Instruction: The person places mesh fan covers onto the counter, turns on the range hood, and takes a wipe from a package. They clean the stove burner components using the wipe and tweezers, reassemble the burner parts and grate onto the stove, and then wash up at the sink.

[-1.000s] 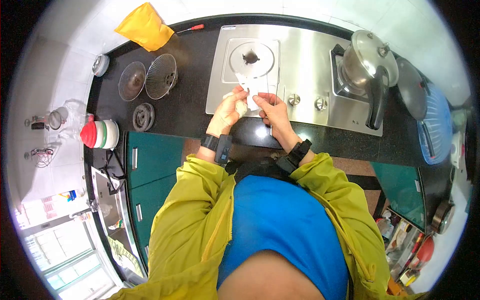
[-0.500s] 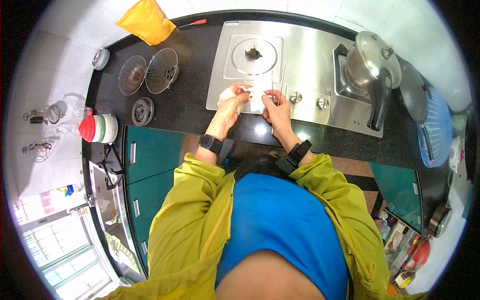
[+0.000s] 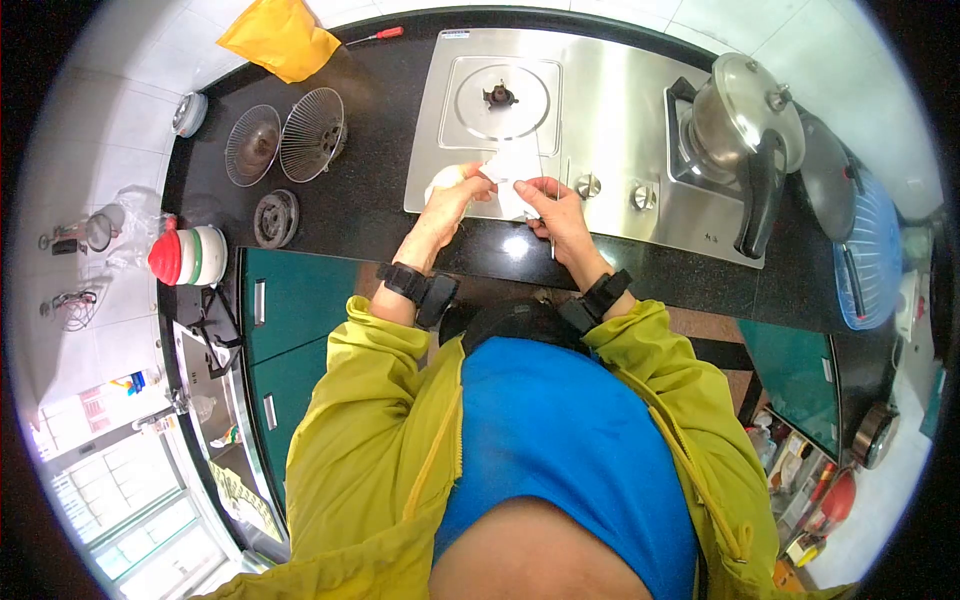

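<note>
My left hand [image 3: 456, 200] pinches a white tissue-like piece [image 3: 510, 165] over the front edge of the steel gas stove [image 3: 610, 130], with more white material bunched against its palm. My right hand [image 3: 556, 214] is closed on the other side of the white piece and also holds a thin metal rod or pair of tweezers [image 3: 567, 172]; which of these it is cannot be made out. Just beyond both hands lies the left burner recess [image 3: 535, 100], its cover ring off and a dark burner core [image 3: 500, 95] showing in the middle.
A pressure cooker [image 3: 745, 115] sits on the right burner, beside a dark lid [image 3: 825, 185] and a blue ribbed item [image 3: 872, 250]. To the left are two wire baskets [image 3: 313, 135], a round burner part [image 3: 276, 218], a yellow bag [image 3: 280, 40] and a red-handled screwdriver [image 3: 385, 35].
The white piece is now spread more upward between my fingers. My hands have shifted slightly relative to each other, and the whole view has moved a little.
</note>
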### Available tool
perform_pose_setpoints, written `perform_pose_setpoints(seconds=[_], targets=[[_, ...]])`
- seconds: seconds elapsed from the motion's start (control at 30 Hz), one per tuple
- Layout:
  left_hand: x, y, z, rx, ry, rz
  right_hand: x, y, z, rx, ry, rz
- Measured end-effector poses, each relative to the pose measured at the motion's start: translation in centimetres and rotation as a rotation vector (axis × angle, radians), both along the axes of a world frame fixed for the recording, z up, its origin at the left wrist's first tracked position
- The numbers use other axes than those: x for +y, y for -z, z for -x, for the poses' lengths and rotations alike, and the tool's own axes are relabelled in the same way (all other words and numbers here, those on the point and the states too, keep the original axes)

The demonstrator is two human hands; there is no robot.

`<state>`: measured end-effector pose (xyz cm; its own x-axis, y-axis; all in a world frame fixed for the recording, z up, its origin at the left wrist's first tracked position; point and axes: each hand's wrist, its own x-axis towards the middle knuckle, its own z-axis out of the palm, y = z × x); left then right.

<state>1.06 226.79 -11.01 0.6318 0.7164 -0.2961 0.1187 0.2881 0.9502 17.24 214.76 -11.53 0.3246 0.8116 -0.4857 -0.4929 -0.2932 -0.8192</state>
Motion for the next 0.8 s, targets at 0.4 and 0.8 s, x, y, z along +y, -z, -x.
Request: perform_pose_setpoints(seconds=[0.4, 0.8], targets=[[-0.7, -1.7, -0.5, -0.025, -0.006, -0.002, 0.4, -1.2, 0.1, -0.008, 0.035, -0.071], [-1.3, -1.2, -0.8, -0.104, -0.156, -0.066, -0.1, 0.4, -0.4, -0.006, -0.144, 0.052]])
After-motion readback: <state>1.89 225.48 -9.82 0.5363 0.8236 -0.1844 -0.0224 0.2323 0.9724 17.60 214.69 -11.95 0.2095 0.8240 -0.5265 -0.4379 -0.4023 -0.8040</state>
